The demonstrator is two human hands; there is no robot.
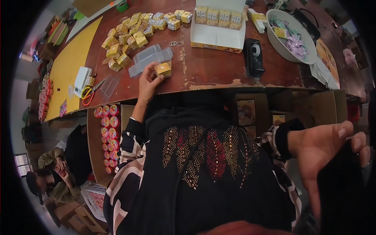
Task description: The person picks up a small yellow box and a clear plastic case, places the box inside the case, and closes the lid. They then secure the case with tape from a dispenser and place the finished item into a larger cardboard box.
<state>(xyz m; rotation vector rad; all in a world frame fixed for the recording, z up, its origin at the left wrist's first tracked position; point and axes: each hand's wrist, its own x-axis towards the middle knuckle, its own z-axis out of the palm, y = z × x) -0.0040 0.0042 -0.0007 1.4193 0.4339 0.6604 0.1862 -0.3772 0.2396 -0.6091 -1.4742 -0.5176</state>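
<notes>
My left hand (148,83) is at the table's front edge, its thumb and fingers closed on a small yellow box (163,69). Just behind that box lie clear plastic sleeves (150,58), close to my fingers. Raised at the right, very near the camera, my right hand (313,152) has its fingers curled over a black shape (340,184) that I cannot make out. Many small yellow boxes (129,37) are heaped at the back left of the table. An open white display carton (217,35) holds a row of similar boxes.
A black tape dispenser (253,58) stands near a white basin (291,37) of wrapped packets. Orange-handled scissors (91,93) lie beside a white device (83,78). Below the table are cardboard boxes (337,105) and a carton of red round tubs (113,133). Another person (58,172) sits at the left.
</notes>
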